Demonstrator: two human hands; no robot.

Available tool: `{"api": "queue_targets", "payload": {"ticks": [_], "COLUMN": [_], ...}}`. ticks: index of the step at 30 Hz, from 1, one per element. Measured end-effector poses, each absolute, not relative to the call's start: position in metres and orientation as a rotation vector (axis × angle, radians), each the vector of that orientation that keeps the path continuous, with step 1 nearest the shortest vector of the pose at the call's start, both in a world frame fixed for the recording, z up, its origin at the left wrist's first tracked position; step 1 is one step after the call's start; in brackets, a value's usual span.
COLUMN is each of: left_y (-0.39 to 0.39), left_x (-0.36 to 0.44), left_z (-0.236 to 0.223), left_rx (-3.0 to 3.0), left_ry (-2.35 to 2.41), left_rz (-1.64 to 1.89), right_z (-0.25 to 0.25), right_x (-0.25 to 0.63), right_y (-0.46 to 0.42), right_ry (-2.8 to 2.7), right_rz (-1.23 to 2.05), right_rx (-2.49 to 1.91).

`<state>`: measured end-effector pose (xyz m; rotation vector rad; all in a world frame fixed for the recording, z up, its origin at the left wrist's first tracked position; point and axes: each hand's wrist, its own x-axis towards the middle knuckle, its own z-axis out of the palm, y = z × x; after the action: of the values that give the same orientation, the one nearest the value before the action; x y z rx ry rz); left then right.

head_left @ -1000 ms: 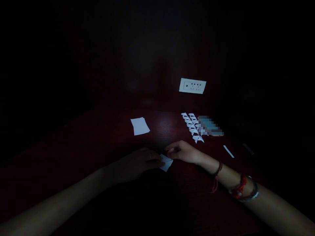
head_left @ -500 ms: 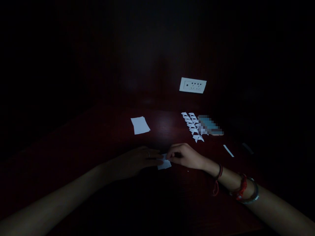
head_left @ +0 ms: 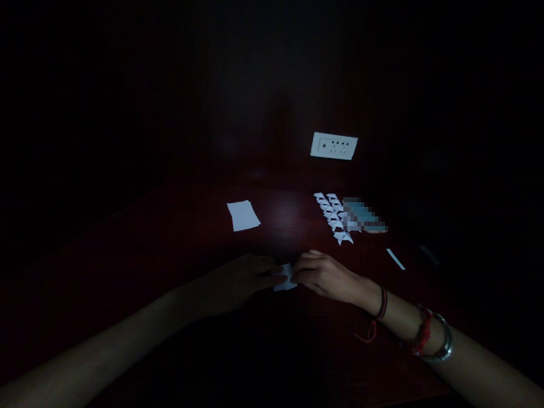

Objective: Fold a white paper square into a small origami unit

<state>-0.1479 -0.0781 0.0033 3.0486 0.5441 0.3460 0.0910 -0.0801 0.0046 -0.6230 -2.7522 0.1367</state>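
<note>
A small piece of folded white paper lies on the dark red table in front of me, with a crease or flap showing across it. My left hand rests at its left side, fingers stretched out and apart, their tips pressing on the paper. From the right, my right hand is closed in a pinch at the paper's right edge; its fingertips are partly hidden under the curled fingers.
Beyond my hands lies a stack of white paper sheets. Several folded white paper pieces stand in rows beside a blurred-out phone. A narrow white strip lies to the right. A socket plate is on the wall.
My right hand has turned, knuckles now more towards me, and its fingertips have slid slightly along the paper's right edge. My left hand has barely shifted.
</note>
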Motion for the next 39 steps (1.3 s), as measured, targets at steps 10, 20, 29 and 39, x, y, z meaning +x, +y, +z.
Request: {"api": "queue_targets", "payload": {"ticks": [10,20,29,39], "left_y": [-0.079,-0.088,-0.085,-0.092], "left_x": [-0.150,-0.148,-0.153,-0.147], "left_z": [-0.001,0.015,0.015,0.000], "left_rx": [2.983,2.933,2.935,2.995], "left_ry": [0.586,0.534,0.503,0.626], "left_rz": [0.347,0.393,0.373,0.422], "right_z": [0.015,0.019,0.017,0.009], "right_x": [0.091,0.086,0.111,0.097], "right_y": [-0.091,-0.099,-0.090,-0.083], "right_ry": [-2.644,-2.737,-2.677,-2.566], "right_rz": [0.355,0.073,-0.043,0.277], "right_rx": [-0.668,-0.709,-0.854,-0.789]}}
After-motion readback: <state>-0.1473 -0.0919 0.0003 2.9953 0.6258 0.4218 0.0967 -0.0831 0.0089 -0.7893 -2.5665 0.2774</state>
